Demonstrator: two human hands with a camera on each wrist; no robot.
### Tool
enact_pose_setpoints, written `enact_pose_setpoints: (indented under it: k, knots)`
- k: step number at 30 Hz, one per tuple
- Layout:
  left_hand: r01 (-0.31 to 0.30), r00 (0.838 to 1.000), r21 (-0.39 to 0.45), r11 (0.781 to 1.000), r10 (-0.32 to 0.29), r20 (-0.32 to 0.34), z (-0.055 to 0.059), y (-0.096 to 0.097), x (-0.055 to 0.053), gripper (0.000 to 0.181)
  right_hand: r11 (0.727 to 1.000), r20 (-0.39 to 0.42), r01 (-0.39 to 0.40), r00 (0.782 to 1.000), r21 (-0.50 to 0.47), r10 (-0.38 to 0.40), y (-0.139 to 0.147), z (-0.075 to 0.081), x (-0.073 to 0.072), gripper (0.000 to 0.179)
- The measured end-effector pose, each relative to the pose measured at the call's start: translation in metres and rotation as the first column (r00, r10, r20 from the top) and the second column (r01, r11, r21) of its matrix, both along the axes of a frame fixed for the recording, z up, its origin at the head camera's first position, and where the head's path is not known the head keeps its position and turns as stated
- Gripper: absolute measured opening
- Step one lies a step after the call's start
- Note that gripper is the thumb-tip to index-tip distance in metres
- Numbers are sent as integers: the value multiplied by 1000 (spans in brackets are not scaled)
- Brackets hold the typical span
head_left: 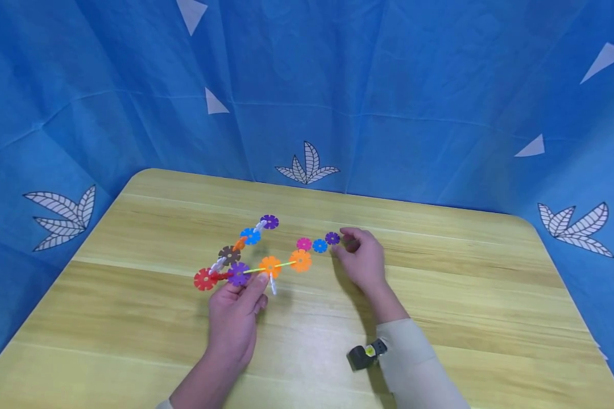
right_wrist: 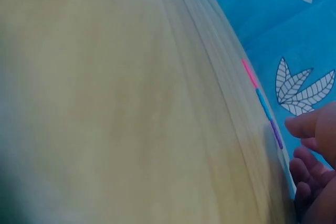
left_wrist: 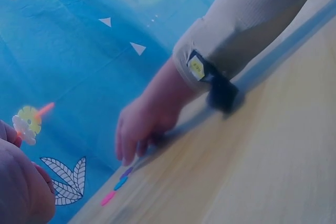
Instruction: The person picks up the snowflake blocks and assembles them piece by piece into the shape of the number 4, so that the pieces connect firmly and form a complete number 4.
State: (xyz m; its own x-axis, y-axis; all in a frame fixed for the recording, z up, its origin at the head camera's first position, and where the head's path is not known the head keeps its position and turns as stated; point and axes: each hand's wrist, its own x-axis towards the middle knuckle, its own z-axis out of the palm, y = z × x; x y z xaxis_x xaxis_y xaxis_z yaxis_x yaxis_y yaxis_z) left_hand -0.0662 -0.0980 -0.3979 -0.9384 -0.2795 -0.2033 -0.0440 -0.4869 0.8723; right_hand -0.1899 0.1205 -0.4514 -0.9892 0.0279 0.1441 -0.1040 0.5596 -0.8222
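My left hand grips a linked chain of notched plastic discs between thumb and fingers, raised above the table. In the head view the chain bends at a red disc. One arm runs up through a brown disc and a blue disc; the other runs right through purple and orange discs. Flat on the table lie a pink disc, a blue disc and a purple disc in a row. Beside the purple one is my right hand, thumb and fingers bent and apart.
The light wooden table has a rounded far edge. Behind it hangs a blue cloth printed with leaves and triangles. A black device on a strap sits at the right sleeve's cuff.
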Motion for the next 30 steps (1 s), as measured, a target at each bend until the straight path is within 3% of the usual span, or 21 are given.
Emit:
enact_pose_setpoints:
  k: [8, 18, 30]
  knots:
    - [-18, 999, 0, 1000, 18, -32, 0, -3, -1, 15, 996, 38, -18, 999, 84, 15, 1, -2, -10, 37]
    - [-25, 999, 8, 1000, 25, -28, 2, -7, -2, 15, 959, 105, -41, 994, 281, 12, -4, 2, -18, 33]
    - [-19, 1000, 4, 1000, 19, -5, -1, -6, -2, 10, 957, 224, -78, 974, 279, 13, -7, 12, -18, 30]
